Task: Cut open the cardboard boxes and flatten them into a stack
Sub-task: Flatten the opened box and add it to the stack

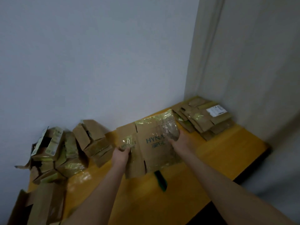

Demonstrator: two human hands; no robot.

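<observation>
Flattened box, tape-slick, at mid-table: left hand curled round its 9 o'clock flap, right hand clamped on its 3 o'clock edge; finished stack at 2 o'clock, uncut boxes heaped at 9 o'clock. Likely to slip on glossy tape or spring half open in transit, skewing the stack; also covers part of a green-handled tool at 6 o'clock, easily swept along. Open yellow table at 4 o'clock, edge close beyond; wall hard against 12 o'clock.

We read "HYNA" in teal on the box, the word's end covered; characters beneath it and the white label are too blurred for us.
</observation>
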